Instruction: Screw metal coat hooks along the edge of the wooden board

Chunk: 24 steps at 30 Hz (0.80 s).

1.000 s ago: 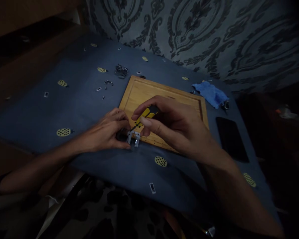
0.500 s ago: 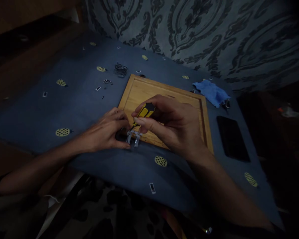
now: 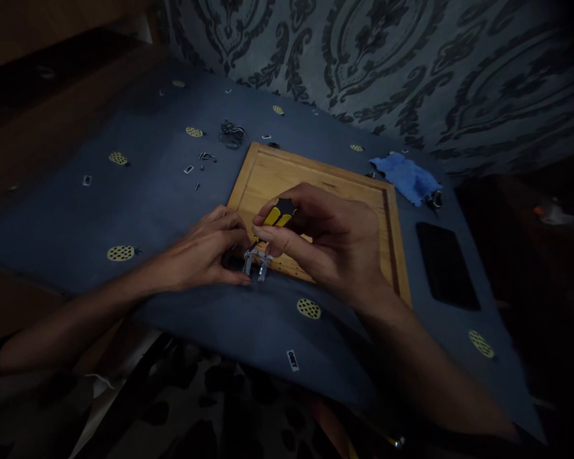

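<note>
My right hand is closed around the yellow-and-black handle of a short screwdriver, thumb and fingertips pinching it. The screwdriver's shaft slants down to a small grey two-pronged part at the near edge of the wooden board. My left hand lies at that corner, its thumb and fingers closed about the left side of the grey part. Its fingertips are partly hidden, and the dim light blurs where the screwdriver's tip meets the part.
Several small screws lie beyond my left hand, near a coiled dark cable. A blue cloth sits at the board's far right corner. A black phone-like slab rests right of the board on the blue patterned cloth cover.
The screwdriver's handle has turned slightly within my right fingers, which have shifted a little. My left hand and the grey part keep nearly the same place.
</note>
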Each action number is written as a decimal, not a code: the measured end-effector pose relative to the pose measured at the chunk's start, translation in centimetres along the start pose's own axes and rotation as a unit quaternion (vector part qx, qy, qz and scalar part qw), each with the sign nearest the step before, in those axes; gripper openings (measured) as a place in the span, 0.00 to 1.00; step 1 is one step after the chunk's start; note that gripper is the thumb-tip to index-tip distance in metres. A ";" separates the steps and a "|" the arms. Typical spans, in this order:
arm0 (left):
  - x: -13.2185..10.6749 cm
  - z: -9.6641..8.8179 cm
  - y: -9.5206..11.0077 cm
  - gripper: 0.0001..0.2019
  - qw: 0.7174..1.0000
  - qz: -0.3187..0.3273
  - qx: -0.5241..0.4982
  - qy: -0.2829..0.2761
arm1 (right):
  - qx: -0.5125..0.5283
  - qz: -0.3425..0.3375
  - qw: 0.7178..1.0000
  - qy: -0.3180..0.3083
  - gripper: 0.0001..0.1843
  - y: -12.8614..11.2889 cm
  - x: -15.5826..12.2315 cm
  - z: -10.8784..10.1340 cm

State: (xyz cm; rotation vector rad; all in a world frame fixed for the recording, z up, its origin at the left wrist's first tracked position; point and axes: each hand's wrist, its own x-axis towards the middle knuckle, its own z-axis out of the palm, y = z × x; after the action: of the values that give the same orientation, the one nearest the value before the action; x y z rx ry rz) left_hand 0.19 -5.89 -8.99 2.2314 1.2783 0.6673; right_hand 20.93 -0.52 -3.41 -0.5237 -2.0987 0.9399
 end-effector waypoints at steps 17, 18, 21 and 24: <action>0.0 -0.1 0.1 0.19 1.000 0.006 0.002 -0.001 | -0.025 -0.020 0.998 0.046 0.11 0.3 -0.3 0.7; 0.0 -0.1 0.1 0.19 1.000 0.004 0.005 -0.002 | -0.027 -0.022 0.998 0.053 0.11 0.3 -0.3 0.8; 0.0 -0.1 0.1 0.19 1.000 0.004 0.006 0.003 | -0.029 -0.019 0.997 0.071 0.11 0.3 -0.5 1.1; 0.0 -0.1 0.1 0.19 1.000 0.007 0.001 0.002 | -0.032 -0.006 0.996 0.083 0.11 0.2 -0.7 1.4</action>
State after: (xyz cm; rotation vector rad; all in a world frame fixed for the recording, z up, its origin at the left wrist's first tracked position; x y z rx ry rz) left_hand 0.19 -5.91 -8.84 2.2430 1.2663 0.6767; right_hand 20.31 -1.43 -4.47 -0.5994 -1.9843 0.7963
